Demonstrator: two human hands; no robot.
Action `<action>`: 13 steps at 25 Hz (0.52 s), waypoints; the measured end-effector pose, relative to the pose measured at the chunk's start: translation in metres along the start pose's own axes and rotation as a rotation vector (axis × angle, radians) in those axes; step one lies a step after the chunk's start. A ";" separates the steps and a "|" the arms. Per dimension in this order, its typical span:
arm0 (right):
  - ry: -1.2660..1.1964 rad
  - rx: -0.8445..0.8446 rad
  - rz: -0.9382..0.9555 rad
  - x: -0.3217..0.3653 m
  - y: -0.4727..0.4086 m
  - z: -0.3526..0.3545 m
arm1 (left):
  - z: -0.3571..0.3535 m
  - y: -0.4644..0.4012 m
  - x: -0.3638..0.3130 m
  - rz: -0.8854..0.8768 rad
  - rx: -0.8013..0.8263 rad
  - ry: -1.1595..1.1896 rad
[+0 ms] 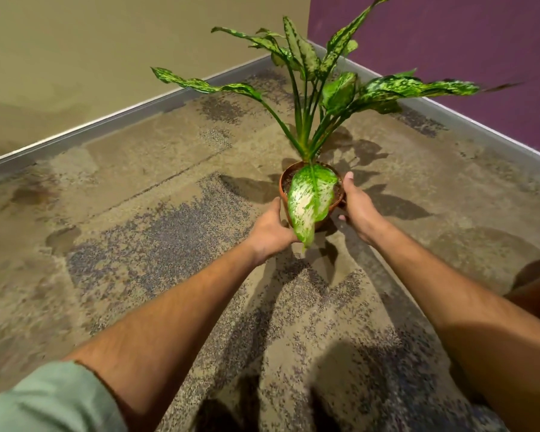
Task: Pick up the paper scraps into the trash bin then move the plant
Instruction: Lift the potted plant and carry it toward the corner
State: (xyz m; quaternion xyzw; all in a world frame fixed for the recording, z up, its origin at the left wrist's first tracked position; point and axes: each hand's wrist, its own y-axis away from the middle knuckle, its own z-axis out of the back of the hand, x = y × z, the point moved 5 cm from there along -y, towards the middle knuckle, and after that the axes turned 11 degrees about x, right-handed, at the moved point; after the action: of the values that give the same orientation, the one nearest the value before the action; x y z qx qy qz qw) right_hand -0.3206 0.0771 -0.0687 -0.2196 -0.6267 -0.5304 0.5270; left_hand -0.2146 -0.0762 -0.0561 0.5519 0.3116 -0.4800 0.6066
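A plant (315,98) with long speckled green leaves grows from a small terracotta pot (285,190) over the carpet, near the corner of the room. My left hand (270,230) grips the pot's left side and my right hand (357,207) grips its right side. One pale drooping leaf (309,202) hangs over the pot's front between my hands and hides most of the pot. Whether the pot's base touches the carpet is hidden by that leaf and my hands. No paper scraps or trash bin are in view.
Patterned beige and grey carpet (156,232) covers the floor. A tan wall (106,51) with a grey baseboard runs along the back left, and a purple wall (449,42) stands at the back right. They meet in a corner behind the plant.
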 end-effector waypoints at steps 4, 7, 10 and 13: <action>-0.040 -0.005 -0.025 0.000 0.028 -0.009 | -0.003 -0.003 -0.007 -0.108 -0.018 -0.046; -0.096 0.005 -0.040 -0.003 0.051 -0.021 | 0.001 -0.005 -0.008 -0.063 -0.095 -0.048; -0.132 0.035 -0.053 -0.008 0.067 -0.026 | 0.006 -0.009 -0.003 -0.005 -0.149 0.011; -0.118 0.070 -0.055 -0.017 0.071 -0.027 | 0.012 -0.013 -0.003 -0.041 -0.144 0.038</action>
State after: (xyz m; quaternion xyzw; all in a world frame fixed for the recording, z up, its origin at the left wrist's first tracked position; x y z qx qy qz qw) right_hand -0.2437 0.0819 -0.0565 -0.2145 -0.6806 -0.5084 0.4820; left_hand -0.2296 -0.0861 -0.0560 0.5095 0.3679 -0.4582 0.6286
